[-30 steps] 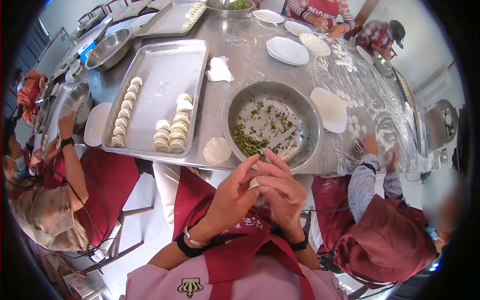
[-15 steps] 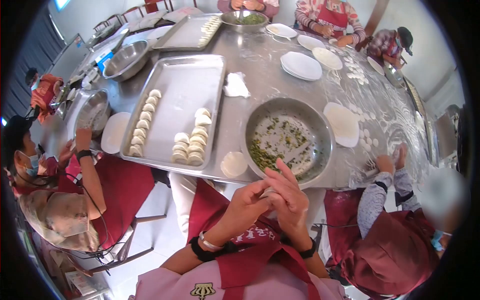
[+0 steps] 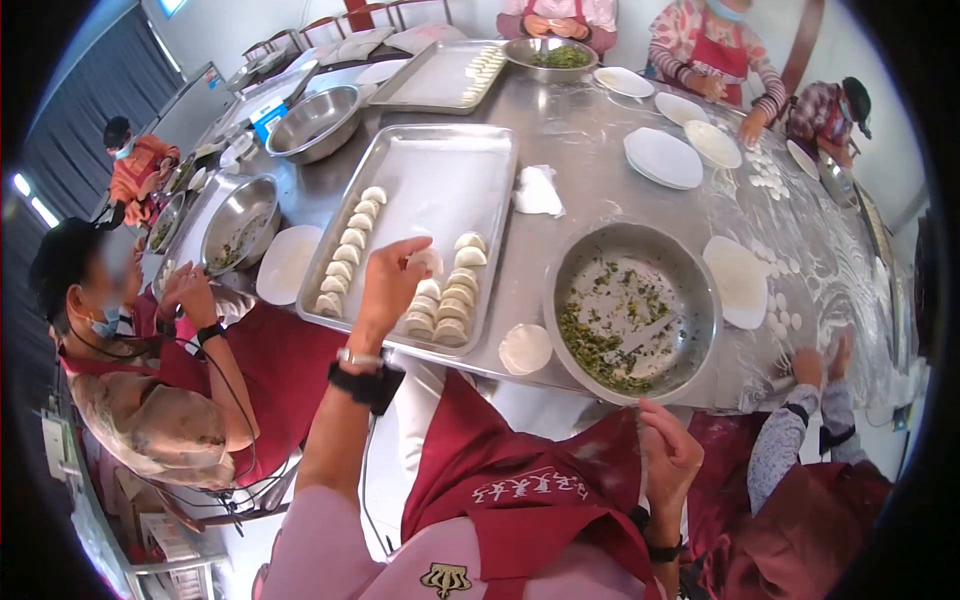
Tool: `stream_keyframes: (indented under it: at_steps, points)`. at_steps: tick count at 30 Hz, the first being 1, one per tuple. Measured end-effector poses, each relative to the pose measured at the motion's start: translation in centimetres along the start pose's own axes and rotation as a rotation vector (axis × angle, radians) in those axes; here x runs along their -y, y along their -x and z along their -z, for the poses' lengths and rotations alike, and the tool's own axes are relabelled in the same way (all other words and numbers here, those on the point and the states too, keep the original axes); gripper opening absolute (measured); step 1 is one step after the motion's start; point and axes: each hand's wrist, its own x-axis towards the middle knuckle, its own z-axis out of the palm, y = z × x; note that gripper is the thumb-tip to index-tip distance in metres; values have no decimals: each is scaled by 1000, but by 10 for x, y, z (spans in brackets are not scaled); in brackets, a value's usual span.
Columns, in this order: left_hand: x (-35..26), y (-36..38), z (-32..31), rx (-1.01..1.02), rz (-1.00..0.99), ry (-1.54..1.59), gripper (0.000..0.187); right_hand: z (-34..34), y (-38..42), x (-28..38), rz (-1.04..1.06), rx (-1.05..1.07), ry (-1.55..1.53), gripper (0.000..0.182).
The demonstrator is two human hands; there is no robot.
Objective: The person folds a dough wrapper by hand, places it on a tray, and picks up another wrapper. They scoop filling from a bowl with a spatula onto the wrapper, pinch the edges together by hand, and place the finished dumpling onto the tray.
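Note:
My left hand [image 3: 393, 285] reaches over the metal tray [image 3: 478, 140], its fingers closed on a pale dumpling [image 3: 428, 262] just above the right-hand rows. Finished dumplings [image 3: 352, 238] stand in a line along the tray's left side, and more dumplings [image 3: 457, 298] sit lower right. Down by the table edge, my right hand [image 3: 670, 455] is loosely curled, fingers apart, with nothing visible in it. Closest to it is the steel bowl [image 3: 712, 300] of chopped green filling [image 3: 600, 335]. A round wrapper [image 3: 525, 349] lies on the table between tray and bowl.
A white plate [image 3: 738, 285] stands right of the bowl, near dough pieces [image 3: 778, 322] on floured metal. Behind are stacked plates [image 3: 663, 158], a crumpled white cloth [image 3: 539, 191] and another tray [image 3: 430, 72]. Co-workers sit close on both sides and across the table.
My hands were together before my chest, pinching a dumpling. Since then they have parted: the left carried it over the tray, the right dropped back toward my lap. The view shifted.

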Motion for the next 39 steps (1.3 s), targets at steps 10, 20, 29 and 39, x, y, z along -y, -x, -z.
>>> stream_keyframes:
  at_steps: [10, 20, 29, 39]
  points:
    - [79, -49, -9, 48, -26, -352, 28, -1, 6, -3, -55, -5, -28, 17]
    - [89, -47, -13, 84, -4, -388, 26, 3, 4, -1, -53, 0, 9, 17]
    - [80, -48, -15, 138, -20, -501, 24, 5, 7, -2, -53, -1, 29, 17]
    - [83, -40, -18, 285, -190, -811, 34, 11, 11, -7, -68, -10, 36, 19]
